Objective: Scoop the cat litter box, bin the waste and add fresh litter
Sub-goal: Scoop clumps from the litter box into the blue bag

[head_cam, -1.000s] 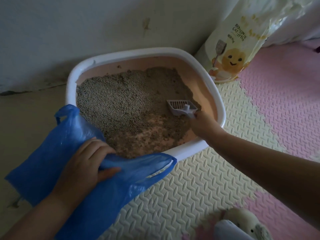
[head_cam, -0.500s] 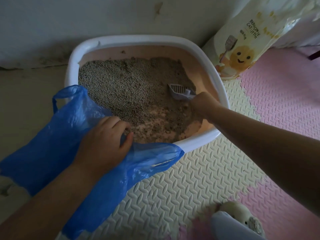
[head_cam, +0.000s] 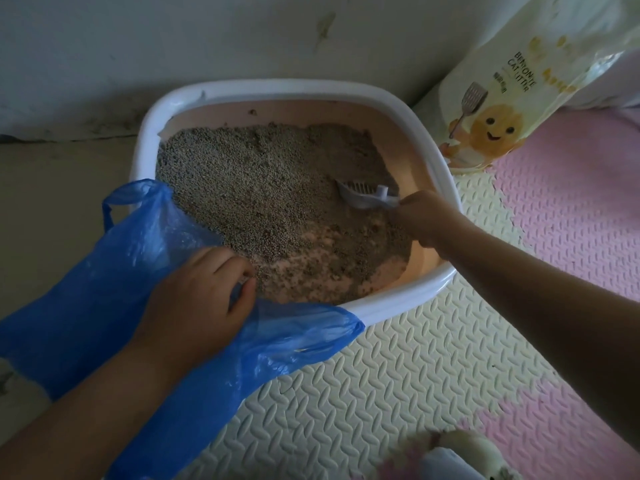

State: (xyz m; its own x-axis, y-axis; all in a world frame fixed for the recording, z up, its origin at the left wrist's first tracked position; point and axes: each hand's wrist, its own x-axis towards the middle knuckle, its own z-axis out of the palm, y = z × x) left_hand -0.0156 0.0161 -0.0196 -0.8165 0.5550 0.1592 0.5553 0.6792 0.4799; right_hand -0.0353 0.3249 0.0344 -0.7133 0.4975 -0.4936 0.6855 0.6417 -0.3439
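Tool: scoop [head_cam: 360, 197], small and pale, its slotted head lying in the litter [head_cam: 259, 188] on the right of the box.
Grip: right hand [head_cam: 426, 216] is curled tightly round the scoop's handle, just inside the right rim.
Support: left hand [head_cam: 201, 299] has its fingers bent over the edge of the blue bag [head_cam: 86, 306], holding the plastic against the near-left rim.
Container: box [head_cam: 149, 126], white-rimmed and pink inside, sits on the floor against the wall. The litter is heaped to the back and left, and the bare bottom shows near the front.
Refill: sack [head_cam: 502, 109] of fresh litter leans just beside the far-right corner, on the foam mat [head_cam: 381, 393].
Stage: probably scooping; whether any waste is in the bag cannot be told.
Risk, bag: its mouth looks slack and held at one point only, so a load could land on the rim or the mat.
Risk, carry: the bag sits across the box from the scoop, so tilting it on the way over would scatter grains.
Risk, thin patch: dragging there could scrape the bottom and break up clumps.
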